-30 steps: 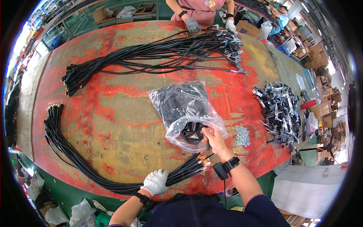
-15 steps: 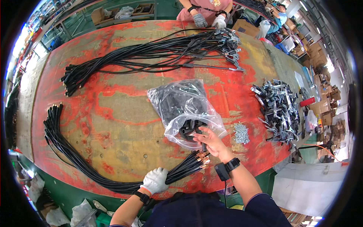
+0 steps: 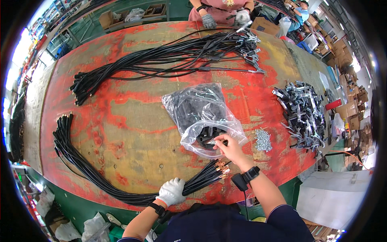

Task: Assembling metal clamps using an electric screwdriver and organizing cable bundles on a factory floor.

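Note:
My left hand (image 3: 171, 191), in a white glove, is wrapped round a bundle of black cables (image 3: 96, 177) near its right end. Bare copper lugs (image 3: 222, 169) tip that end, and the bundle curves away to the left. My bare right hand (image 3: 230, 150) is at the mouth of a clear plastic bag (image 3: 197, 105), its thumb and fingers pinched together. A short black sleeve (image 3: 225, 142) shows between the fingers, partly hidden by them. More black sleeves (image 3: 206, 137) lie in the bag's mouth and fill its body.
Beyond the bag lies a second cable bundle (image 3: 157, 56) with metal clamps at its right end. To the right are a small heap of screws (image 3: 263, 140) and a large pile of clamps (image 3: 304, 115). Across the table (image 3: 137, 141) stands a co-worker in gloves (image 3: 209, 21).
My right hand has closed from spread fingers to a pinch at the bag's mouth. My left hand stays on the cables. The co-worker's one hand now lifts a clamp; the view shifted slightly.

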{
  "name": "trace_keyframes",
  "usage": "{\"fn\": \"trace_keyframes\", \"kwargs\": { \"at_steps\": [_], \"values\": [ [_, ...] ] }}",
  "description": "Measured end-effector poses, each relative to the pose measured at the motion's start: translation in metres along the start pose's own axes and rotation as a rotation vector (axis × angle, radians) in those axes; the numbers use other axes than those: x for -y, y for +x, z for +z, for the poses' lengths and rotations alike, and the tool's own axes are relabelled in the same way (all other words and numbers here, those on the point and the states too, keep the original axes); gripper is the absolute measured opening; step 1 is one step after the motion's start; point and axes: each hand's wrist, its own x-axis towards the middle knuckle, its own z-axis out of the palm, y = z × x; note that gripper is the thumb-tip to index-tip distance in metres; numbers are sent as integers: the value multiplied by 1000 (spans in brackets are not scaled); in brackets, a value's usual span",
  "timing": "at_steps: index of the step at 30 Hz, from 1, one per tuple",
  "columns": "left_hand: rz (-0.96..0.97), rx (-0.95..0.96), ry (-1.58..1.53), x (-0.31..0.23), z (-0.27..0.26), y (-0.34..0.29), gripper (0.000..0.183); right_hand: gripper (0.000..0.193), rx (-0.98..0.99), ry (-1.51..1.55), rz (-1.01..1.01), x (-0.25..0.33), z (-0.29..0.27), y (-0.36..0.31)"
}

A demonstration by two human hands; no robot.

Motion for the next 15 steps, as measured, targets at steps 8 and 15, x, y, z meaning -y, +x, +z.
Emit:
{"fn": "trace_keyframes", "kwargs": {
  "at_steps": [8,15],
  "values": [
    [56,-86,4,0,4,-1,48,28,20,-1084,-514,-42,18,24],
    [30,-53,9,3,0,-1,49,16,-108,-866,-562,-11,23,23]
  ]
}}
